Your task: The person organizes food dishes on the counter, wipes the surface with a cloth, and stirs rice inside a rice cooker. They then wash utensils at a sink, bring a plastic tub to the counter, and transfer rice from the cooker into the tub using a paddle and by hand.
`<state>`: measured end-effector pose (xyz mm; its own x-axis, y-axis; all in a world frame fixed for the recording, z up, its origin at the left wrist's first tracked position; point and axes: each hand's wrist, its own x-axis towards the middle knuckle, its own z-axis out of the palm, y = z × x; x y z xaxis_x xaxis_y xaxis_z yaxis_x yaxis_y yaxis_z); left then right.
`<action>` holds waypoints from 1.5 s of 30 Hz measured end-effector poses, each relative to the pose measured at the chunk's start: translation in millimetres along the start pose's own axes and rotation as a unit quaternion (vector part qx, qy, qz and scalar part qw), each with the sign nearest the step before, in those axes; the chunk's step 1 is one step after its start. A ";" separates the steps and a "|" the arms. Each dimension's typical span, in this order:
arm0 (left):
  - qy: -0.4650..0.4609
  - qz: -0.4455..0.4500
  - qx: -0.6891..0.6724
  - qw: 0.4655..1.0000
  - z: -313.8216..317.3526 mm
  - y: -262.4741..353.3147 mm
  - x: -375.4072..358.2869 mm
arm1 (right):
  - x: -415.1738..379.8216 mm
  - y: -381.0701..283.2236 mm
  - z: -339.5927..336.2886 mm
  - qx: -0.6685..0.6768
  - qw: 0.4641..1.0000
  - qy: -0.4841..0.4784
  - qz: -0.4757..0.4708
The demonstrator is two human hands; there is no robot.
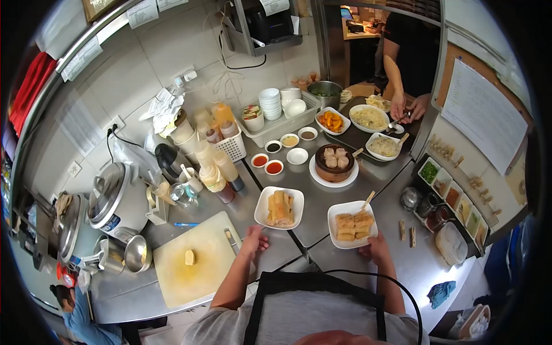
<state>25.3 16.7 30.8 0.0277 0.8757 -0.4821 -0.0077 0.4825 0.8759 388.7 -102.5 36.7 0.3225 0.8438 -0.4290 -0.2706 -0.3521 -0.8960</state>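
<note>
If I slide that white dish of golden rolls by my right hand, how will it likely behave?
The white dish looks rigid, so it probably won't flex. It should slide fairly readily across the smooth metal counter. Its broad, low shape makes tipping unlikely, though the uncovered golden rolls might shift if jerked.

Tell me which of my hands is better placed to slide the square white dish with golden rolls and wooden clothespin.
Your right hand, likely: it is at the rim of that dish, while your left hand is nearer the other square white dish.
</note>
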 end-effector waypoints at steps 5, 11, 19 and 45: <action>0.016 0.044 0.033 0.998 -2.8 21.3 15.3 | 8.3 -9.4 -17.0 -0.019 0.999 0.043 0.008; 0.008 0.077 0.083 0.993 7.1 28.7 32.1 | 26.6 -17.9 -41.0 -0.040 0.998 0.056 0.012; -0.020 0.095 0.158 0.983 12.5 29.2 35.0 | 3.7 -35.0 -73.4 -0.115 0.981 0.149 -0.038; -0.065 0.103 0.173 0.977 34.6 3.1 17.7 | -143.4 52.0 -228.4 -0.605 0.654 0.428 0.152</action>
<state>60.4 32.9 25.6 0.1880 0.9325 -0.3084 0.3108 0.2414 0.9193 535.5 -334.3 25.4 0.9503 0.3069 -0.0525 0.3088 -0.9505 0.0337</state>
